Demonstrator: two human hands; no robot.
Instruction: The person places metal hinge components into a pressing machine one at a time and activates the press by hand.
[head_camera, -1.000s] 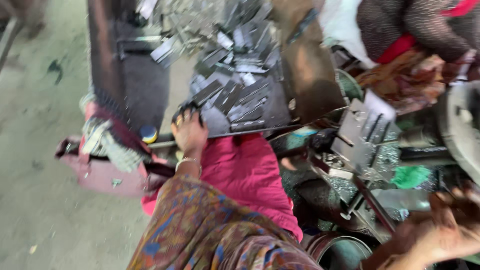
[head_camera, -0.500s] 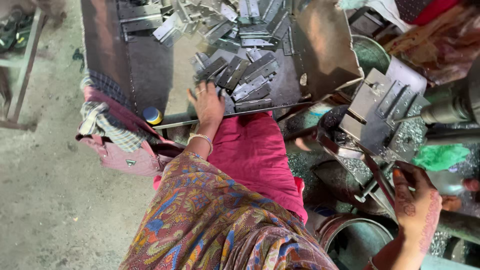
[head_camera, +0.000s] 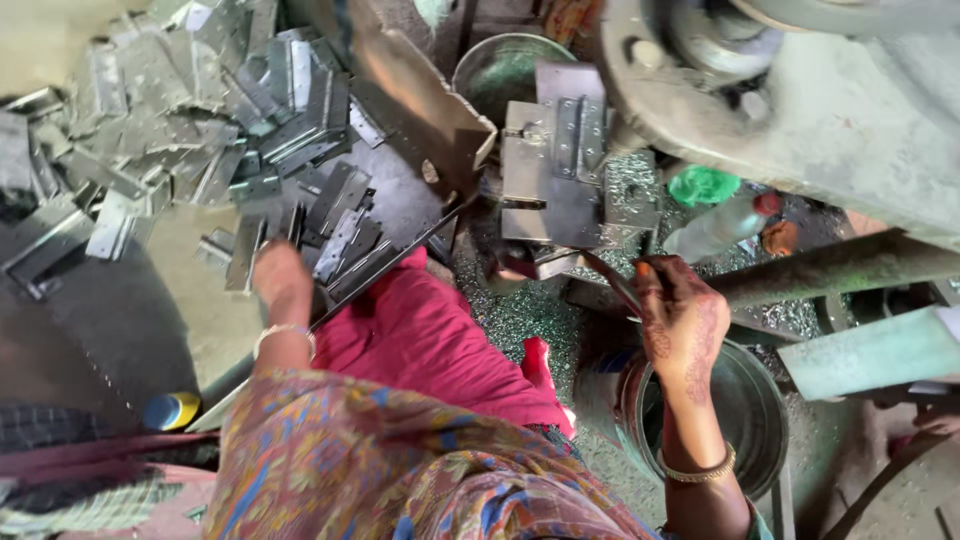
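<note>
My left hand (head_camera: 283, 285) is blurred and lies on the near edge of a heap of flat grey metal hinge pieces (head_camera: 300, 110) spread over a dark metal tray (head_camera: 405, 195). Whether its fingers grip a piece cannot be told. My right hand (head_camera: 682, 322), patterned with henna, is closed around the end of a thin dark metal rod (head_camera: 608, 278). The rod points toward a grey metal die block (head_camera: 560, 175) under a big press machine (head_camera: 820, 110). A red cloth (head_camera: 440, 345) covers my lap between the hands.
A steel bowl (head_camera: 500, 70) stands behind the die block. A round metal bucket (head_camera: 745, 415) sits under my right wrist. A green bag (head_camera: 705, 185) and a plastic bottle (head_camera: 720, 225) lie among metal shavings. A yellow-and-blue round object (head_camera: 170, 410) is at lower left.
My right hand has come up from the lower right and closed on the rod near the die block. My left hand has stayed at the near edge of the heap. The view has shifted right.
</note>
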